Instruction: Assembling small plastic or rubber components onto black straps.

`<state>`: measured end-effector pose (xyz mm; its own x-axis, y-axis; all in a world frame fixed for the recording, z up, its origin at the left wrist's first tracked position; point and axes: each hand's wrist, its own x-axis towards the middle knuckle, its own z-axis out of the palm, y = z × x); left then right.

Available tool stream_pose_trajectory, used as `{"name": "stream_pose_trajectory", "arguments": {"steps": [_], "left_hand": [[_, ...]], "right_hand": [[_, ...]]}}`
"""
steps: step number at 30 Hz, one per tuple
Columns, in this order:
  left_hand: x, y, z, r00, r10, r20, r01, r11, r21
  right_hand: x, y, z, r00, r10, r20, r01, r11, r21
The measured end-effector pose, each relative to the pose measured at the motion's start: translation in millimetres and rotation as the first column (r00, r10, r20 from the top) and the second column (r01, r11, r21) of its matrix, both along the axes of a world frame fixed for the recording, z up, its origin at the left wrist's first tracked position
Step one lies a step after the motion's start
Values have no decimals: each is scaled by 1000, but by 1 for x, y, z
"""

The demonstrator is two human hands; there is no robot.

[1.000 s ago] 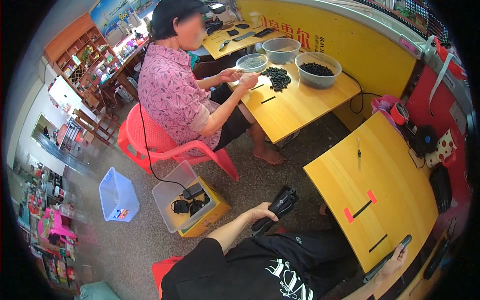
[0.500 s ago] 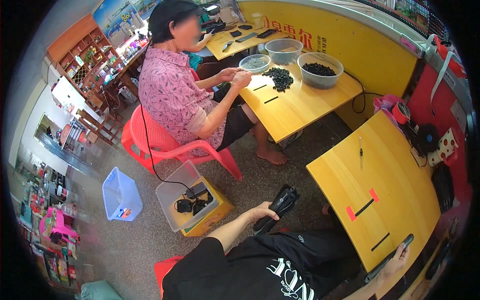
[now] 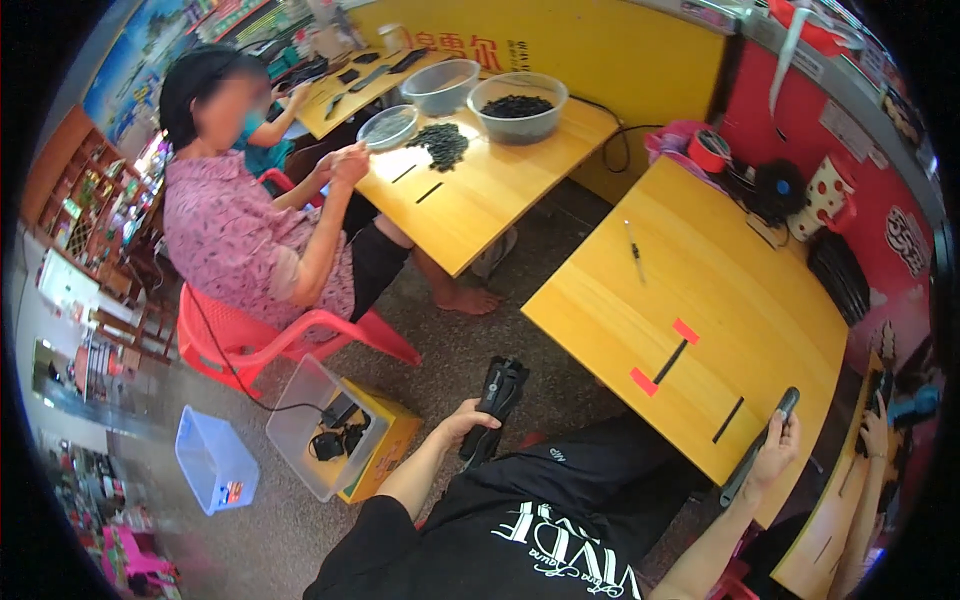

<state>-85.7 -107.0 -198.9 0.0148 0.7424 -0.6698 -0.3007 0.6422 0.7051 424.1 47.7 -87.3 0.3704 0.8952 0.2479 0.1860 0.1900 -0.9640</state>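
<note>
The left hand (image 3: 468,420) is closed around a black folded device (image 3: 497,405), held low beside the person's knee, off the near-left corner of the wooden table (image 3: 740,290). The right hand (image 3: 775,450) is curled around a long dark bar (image 3: 760,445) that lies across the table's near edge, its far tip just onto the tabletop, a little beyond the short black tape strip (image 3: 728,420).

To do this well, I'd say the grip on the folded device wants to stay near its middle, since it hangs out in the air with only floor beneath it; lifting it level onto the table before letting go seems safer than swinging it. The bar looks likely to tip off the edge, so the right hand should keep it pressed flat.

On the table, the red-ended tape mark (image 3: 665,362) sits near the middle, and a pen (image 3: 634,250) lies toward the far side. Left of the table's near corner, on the floor, stands a clear plastic bin (image 3: 318,430) beside a yellow box (image 3: 385,440). Beyond the table, a seated person in a floral shirt (image 3: 245,250) works at another table (image 3: 480,190) with bowls of dark pieces.
</note>
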Motion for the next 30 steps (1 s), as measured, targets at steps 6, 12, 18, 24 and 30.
{"name": "stream_pose_trajectory", "arguments": {"steps": [6,12,18,24,30], "left_hand": [[3,10,5,1000,4,16,-4,1000,2],[2,9,-2,1000,16,13,-16,1000,12],[-3,11,14,998,62,21,-63,997,37],[-20,32,76,991,124,-55,-101,946,308],[-34,93,186,993,49,-105,21,814,580]], "right_hand": [[-8,-6,13,1000,-1,-8,2,1000,12],[-17,-7,19,1000,-8,4,8,1000,-7],[-13,-7,17,1000,10,-4,-10,1000,-1],[-15,-6,16,1000,-23,19,23,1000,-5],[-20,-5,23,999,-40,24,41,999,-24]]}}
